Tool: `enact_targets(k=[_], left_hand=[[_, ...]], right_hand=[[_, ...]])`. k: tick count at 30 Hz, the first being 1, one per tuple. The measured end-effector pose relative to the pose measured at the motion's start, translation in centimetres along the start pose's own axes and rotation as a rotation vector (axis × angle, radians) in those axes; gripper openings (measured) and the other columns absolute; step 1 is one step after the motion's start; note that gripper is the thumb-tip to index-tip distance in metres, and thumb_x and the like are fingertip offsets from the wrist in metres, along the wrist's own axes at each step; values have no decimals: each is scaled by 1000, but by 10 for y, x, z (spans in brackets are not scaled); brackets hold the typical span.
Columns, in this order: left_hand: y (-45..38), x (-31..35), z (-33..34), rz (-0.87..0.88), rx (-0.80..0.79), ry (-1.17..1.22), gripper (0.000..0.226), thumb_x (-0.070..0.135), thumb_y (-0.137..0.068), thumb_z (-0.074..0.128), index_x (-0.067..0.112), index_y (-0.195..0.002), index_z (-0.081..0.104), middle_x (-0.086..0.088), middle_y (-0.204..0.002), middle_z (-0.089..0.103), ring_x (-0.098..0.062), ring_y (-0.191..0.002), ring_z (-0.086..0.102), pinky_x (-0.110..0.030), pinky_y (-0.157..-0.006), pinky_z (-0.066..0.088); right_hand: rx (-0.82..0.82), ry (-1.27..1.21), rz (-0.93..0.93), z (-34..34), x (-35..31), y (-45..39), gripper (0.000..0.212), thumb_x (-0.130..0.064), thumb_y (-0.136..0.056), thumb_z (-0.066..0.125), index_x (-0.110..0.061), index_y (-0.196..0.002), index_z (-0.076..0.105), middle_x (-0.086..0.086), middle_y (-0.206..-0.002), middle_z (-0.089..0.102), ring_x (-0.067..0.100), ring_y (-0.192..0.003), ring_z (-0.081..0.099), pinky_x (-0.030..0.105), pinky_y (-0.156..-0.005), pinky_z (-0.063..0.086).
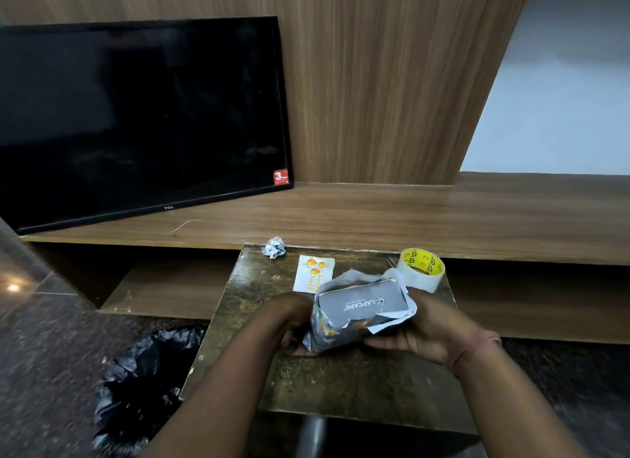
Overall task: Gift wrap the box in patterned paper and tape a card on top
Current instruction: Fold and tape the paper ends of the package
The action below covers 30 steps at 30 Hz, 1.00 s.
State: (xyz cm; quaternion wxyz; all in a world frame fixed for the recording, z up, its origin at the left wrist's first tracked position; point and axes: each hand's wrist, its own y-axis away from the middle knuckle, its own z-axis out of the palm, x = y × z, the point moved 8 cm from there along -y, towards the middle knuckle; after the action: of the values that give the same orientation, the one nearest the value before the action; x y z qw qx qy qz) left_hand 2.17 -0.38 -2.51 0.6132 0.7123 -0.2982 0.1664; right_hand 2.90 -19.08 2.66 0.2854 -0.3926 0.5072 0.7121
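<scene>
On the small counter (pixel 306 382), both hands grip a half-wrapped box (pixel 363 302): left hand (pixel 289 324) and right hand (pixel 426 331) at opposite ends. The box looks stiff and light; its paper (pixel 327 334) seems thin, crumpled, easily torn. Tape (pixel 422 269) and card (pixel 312 273) lie behind.

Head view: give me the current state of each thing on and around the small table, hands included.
box: held above the table, top face bare
patterned paper: loose round the box, untaped
card: flat on the table, not attached
tape roll: on the table, untouched
crumpled paper scrap: at the table's far edge
left hand: holds the paper
right hand: holds the wrapped box
</scene>
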Motion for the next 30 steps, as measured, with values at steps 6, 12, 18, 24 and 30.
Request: enact_targets(k=[6, 12, 18, 24, 30], left_hand=[[-19, -1, 1, -27, -48, -110, 15, 19, -101, 61, 5, -105, 67, -15, -93, 70, -22, -73, 67, -40, -72, 61], [-22, -1, 2, 5, -67, -84, 14, 18, -100, 63, 5, -105, 68, -14, -88, 72, -23, -73, 70, -42, -70, 64], [-3, 18, 5, 183, -80, -39, 15, 8, -98, 51, 8, -87, 62, -8, -57, 62, -17, -45, 58, -22, -44, 45], [1, 20, 5, 194, -48, -12, 10, 17, -97, 58, 11, -96, 65, -9, -73, 63, -19, -57, 59, -27, -58, 52], [2, 20, 6, 205, -45, 25, 8, 19, -97, 60, 13, -98, 66, -8, -76, 64, -19, -61, 58, -27, -61, 50]], right_hand=[[-218, 21, 2, 8, -18, 17, 106, -89, -56, 62, -7, -123, 69, 30, -112, 69, 47, -99, 68, 50, -78, 62], [-212, 38, -28, 7, -22, 13, 61, -17, -77, 84, -4, -131, 60, 23, -121, 69, 33, -105, 70, 50, -87, 60], [-59, 88, -36, 6, -27, 7, 36, 0, -89, 69, -8, -124, 63, 14, -107, 76, 24, -83, 75, 32, -60, 59], [91, 85, -49, -4, -29, 1, 42, 5, -83, 75, -6, -122, 64, 14, -102, 77, 27, -80, 75, 34, -58, 59], [167, 75, -93, -4, -31, 2, 44, 8, -79, 77, -7, -118, 65, 11, -91, 78, 24, -69, 75, 31, -51, 57]])
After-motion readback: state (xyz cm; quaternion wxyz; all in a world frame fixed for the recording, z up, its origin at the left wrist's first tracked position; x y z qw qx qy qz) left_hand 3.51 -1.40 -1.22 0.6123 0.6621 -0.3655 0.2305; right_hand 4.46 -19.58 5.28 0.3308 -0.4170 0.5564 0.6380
